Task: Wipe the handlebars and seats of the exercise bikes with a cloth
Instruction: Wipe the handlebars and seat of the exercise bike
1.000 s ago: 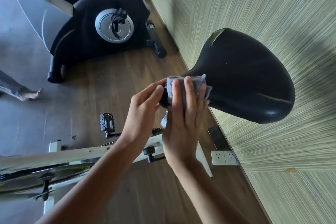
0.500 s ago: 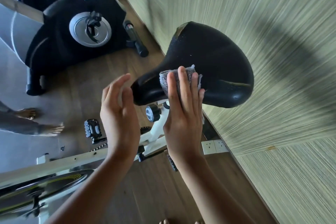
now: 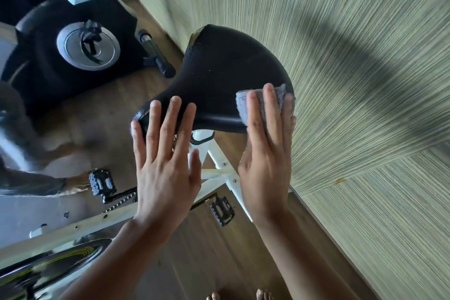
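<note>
Head-worn view, steeply down, close over seat (image 3: 226, 68)

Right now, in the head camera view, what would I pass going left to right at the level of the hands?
From the left: black pedal beside the chain → left hand → white seat post → right hand → striped wall.

The seat (image 3: 226, 73) sits on the bike frame (image 3: 219, 161) just left of the wall (image 3: 353, 44), the left hand (image 3: 165, 165) resting on its left end, the right hand (image 3: 266, 153) pressing the cloth (image 3: 260, 102) on its right end, a pedal (image 3: 102, 184) lower left, another bike (image 3: 43, 63) far left.
</note>
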`<state>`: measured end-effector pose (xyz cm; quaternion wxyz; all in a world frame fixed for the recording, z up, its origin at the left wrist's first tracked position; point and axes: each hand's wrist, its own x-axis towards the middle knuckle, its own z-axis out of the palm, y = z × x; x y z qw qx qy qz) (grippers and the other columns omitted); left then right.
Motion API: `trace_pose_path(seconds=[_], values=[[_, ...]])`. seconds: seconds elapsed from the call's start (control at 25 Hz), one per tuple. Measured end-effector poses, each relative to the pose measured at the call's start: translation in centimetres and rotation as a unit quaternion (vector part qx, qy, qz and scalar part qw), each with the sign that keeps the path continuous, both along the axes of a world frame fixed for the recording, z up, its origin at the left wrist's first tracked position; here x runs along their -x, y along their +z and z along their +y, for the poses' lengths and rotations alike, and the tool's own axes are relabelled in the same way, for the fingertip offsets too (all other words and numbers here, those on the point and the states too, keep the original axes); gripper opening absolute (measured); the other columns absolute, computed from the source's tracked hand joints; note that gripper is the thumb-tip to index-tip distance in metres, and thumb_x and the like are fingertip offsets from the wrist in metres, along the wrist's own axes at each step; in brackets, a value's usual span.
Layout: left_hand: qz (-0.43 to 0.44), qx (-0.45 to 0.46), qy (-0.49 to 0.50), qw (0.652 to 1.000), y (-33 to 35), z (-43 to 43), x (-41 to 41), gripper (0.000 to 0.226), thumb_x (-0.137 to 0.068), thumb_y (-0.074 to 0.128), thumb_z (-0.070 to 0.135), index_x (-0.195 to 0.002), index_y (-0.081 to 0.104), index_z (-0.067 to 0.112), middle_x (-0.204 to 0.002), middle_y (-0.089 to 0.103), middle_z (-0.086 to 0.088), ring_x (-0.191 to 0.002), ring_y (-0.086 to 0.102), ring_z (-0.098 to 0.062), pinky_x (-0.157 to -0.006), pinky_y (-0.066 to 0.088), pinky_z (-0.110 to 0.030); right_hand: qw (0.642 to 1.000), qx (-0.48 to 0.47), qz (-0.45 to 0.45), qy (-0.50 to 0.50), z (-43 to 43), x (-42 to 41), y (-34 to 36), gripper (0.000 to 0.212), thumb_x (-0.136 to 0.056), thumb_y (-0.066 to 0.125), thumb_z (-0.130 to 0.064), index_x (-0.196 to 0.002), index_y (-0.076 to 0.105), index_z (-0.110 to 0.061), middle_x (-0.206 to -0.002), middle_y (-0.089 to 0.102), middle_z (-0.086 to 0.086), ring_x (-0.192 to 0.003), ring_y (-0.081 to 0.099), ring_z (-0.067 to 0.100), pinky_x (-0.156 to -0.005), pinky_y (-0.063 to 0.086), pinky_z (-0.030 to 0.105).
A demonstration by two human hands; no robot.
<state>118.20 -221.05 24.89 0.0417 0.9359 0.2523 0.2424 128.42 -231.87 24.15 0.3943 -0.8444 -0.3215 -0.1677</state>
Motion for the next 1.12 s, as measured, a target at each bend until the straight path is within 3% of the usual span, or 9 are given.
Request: trace_pose_path(seconds=[0.12, 0.24, 0.4, 0.56, 0.68, 0.8, 1.04, 1.12], values=[[0.004, -0.017, 0.018, 1.0, -0.1, -0.3, -0.4, 0.076, -0.09, 0.065, 0.014, -0.155, 0.026, 0.014, -0.163, 0.02, -0.009, -0.153, 0.005, -0.029, -0.123, 0.001, -0.054, 0.996, -0.064, 0.054, 0.033, -0.7, -0.8, 0.2, 0.058, -0.098, 0.046, 0.01, -0.153, 0.033, -0.005, -0.164, 0.02, 0.013, -0.154, 0.007, 0.032, -0.123, 0.021, 0.049], [-0.011, 0.016, 0.028, 0.999, 0.0, -0.7, -0.6, 0.071, -0.092, 0.062, 0.014, -0.154, 0.029, 0.015, -0.163, 0.021, -0.008, -0.153, 0.006, -0.029, -0.122, 0.001, -0.054, 0.979, -0.145, 0.13, 0.059, -1.5, -1.8, 1.0, 0.049, -0.104, 0.039, -0.005, -0.152, 0.032, -0.003, -0.164, 0.02, 0.014, -0.154, 0.011, 0.028, -0.126, 0.015, 0.036], [-0.053, 0.063, 0.015, 0.997, 1.7, -1.8, -1.7, 0.057, -0.096, 0.053, 0.02, -0.15, 0.038, 0.013, -0.161, 0.028, -0.007, -0.152, 0.011, -0.026, -0.123, -0.004, -0.046, 0.962, -0.146, 0.21, 0.098, -2.9, -1.9, 2.1, 0.049, -0.106, 0.038, -0.011, -0.155, 0.029, -0.009, -0.166, 0.017, 0.005, -0.154, 0.011, 0.017, -0.125, 0.014, 0.029], [-0.071, 0.089, -0.017, 0.993, 3.9, -2.2, -5.8, 0.048, -0.102, 0.046, 0.023, -0.148, 0.042, 0.012, -0.158, 0.035, -0.003, -0.151, 0.019, -0.021, -0.124, 0.005, -0.045, 0.93, -0.136, 0.319, 0.117, -3.2, -5.8, 3.7, 0.047, -0.109, 0.036, -0.022, -0.155, 0.03, -0.025, -0.164, 0.019, -0.012, -0.148, 0.014, -0.006, -0.119, 0.011, 0.011], [-0.058, 0.119, 0.003, 0.991, 4.6, -1.6, -7.8, 0.047, -0.104, 0.042, 0.03, -0.148, 0.043, 0.015, -0.159, 0.033, -0.002, -0.151, 0.019, -0.02, -0.123, 0.015, -0.046, 0.921, -0.118, 0.339, 0.152, -3.6, -6.9, 4.5, 0.047, -0.109, 0.033, -0.028, -0.155, 0.026, -0.028, -0.164, 0.017, -0.015, -0.148, 0.013, -0.007, -0.122, 0.011, 0.017], [-0.012, 0.115, 0.034, 0.993, 4.6, -1.2, -8.4, 0.051, -0.103, 0.037, 0.036, -0.149, 0.041, 0.015, -0.159, 0.032, -0.002, -0.151, 0.02, -0.019, -0.123, 0.016, -0.043, 0.917, -0.108, 0.351, 0.157, -4.3, -5.6, 4.3, 0.049, -0.109, 0.032, -0.023, -0.156, 0.017, -0.027, -0.164, 0.013, -0.015, -0.149, 0.008, -0.006, -0.124, 0.011, 0.021], [0.032, 0.136, 0.041, 0.989, 6.1, -0.6, -8.6, 0.053, -0.098, 0.045, 0.037, -0.145, 0.047, 0.014, -0.154, 0.042, -0.002, -0.145, 0.033, -0.02, -0.118, 0.025, -0.043, 0.861, -0.123, 0.468, 0.157, -2.6, -10.6, 5.0, 0.05, -0.105, 0.037, -0.034, -0.154, 0.033, -0.025, -0.157, 0.036, -0.015, -0.144, 0.03, -0.002, -0.124, 0.023, 0.038], [0.038, 0.149, 0.04, 0.987, 6.7, 0.4, -8.6, 0.055, -0.097, 0.048, 0.037, -0.147, 0.045, 0.014, -0.155, 0.04, -0.002, -0.145, 0.032, -0.019, -0.118, 0.026, -0.04, 0.856, -0.108, 0.481, 0.157, -1.7, -12.0, 5.3, 0.046, -0.107, 0.039, -0.031, -0.153, 0.037, -0.025, -0.154, 0.04, -0.016, -0.142, 0.033, -0.004, -0.123, 0.024, 0.037]])
